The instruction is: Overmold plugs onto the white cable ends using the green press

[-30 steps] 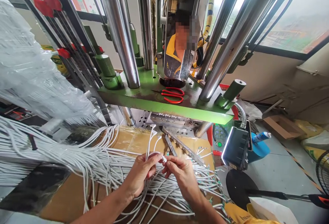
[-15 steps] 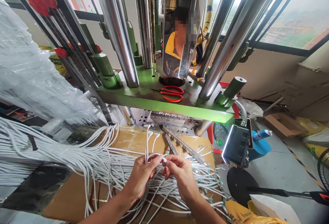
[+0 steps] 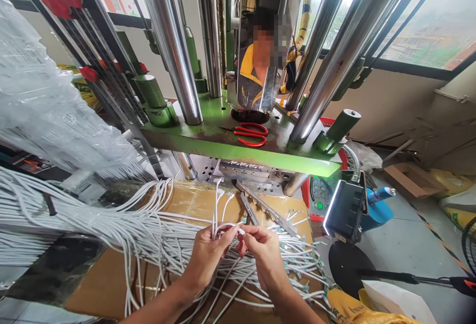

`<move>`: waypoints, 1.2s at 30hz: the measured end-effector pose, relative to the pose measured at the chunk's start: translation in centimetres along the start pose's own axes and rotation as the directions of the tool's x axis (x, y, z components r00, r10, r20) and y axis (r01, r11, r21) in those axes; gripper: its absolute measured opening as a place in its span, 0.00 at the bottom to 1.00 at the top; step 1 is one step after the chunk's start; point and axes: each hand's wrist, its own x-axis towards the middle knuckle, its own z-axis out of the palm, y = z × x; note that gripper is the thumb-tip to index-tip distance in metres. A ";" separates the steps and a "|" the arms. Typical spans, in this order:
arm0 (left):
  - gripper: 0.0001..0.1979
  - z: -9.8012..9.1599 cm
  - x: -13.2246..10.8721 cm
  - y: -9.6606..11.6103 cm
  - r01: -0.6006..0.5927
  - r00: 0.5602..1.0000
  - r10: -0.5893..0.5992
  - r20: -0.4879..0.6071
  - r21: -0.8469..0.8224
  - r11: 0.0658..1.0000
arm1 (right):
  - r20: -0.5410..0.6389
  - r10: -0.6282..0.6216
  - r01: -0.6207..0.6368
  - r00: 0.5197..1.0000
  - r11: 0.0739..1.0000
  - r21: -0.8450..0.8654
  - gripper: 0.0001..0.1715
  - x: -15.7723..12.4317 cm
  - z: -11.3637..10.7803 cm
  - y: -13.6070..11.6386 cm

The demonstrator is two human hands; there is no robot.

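Note:
My left hand [image 3: 208, 254] is closed around a few white cables, its thumb and forefinger pinching one near its end. Fingertips of my right hand [image 3: 265, 252] are pressed on the small white end piece [image 3: 241, 232] of that cable; its details are too small to make out. Out of my left fist rise cables with white plugs [image 3: 220, 192] at their tips, leaning toward the press. Beneath both hands spreads a thick bundle of white cables [image 3: 178, 240], many with small greenish ends at the right.
Brown cardboard [image 3: 186, 200] lies under the cables. Metal strips [image 3: 271, 210] rest before the press's lower die [image 3: 243, 169]. Red-handled scissors [image 3: 253, 133] lie on the green press plate [image 3: 215, 143]. A lit lamp [image 3: 344, 212] stands at right, plastic-wrapped cables [image 3: 55, 96] at left.
The view has shifted slightly, so the scene sits a little further right. Both hands keep their grip on the cable, with only tiny finger movement.

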 end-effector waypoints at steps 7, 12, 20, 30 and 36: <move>0.14 -0.3 0.2 -0.8 -0.029 1.000 0.029 -0.004 0.033 0.999 | 0.003 -0.007 0.007 1.000 1.000 0.008 0.07 -0.2 0.0 -0.3; 0.15 -0.3 0.1 -0.5 0.004 1.000 -0.004 -0.011 0.030 1.000 | 0.015 0.002 -0.002 1.000 1.000 0.009 0.08 -0.2 0.1 -0.3; 0.15 -0.1 -0.2 -0.5 0.001 1.000 -0.001 -0.003 -0.021 1.000 | -0.016 -0.002 0.002 1.000 1.000 0.030 0.10 -0.2 0.1 0.2; 0.16 0.2 -0.2 0.0 0.043 0.999 -0.044 -0.020 -0.064 0.997 | -0.008 0.003 -0.003 1.000 0.999 0.038 0.10 -0.2 0.1 0.0; 0.15 0.2 0.0 0.4 0.078 0.997 -0.079 0.000 -0.134 0.988 | 0.001 0.012 -0.012 1.000 0.999 0.049 0.08 -0.3 0.3 -0.1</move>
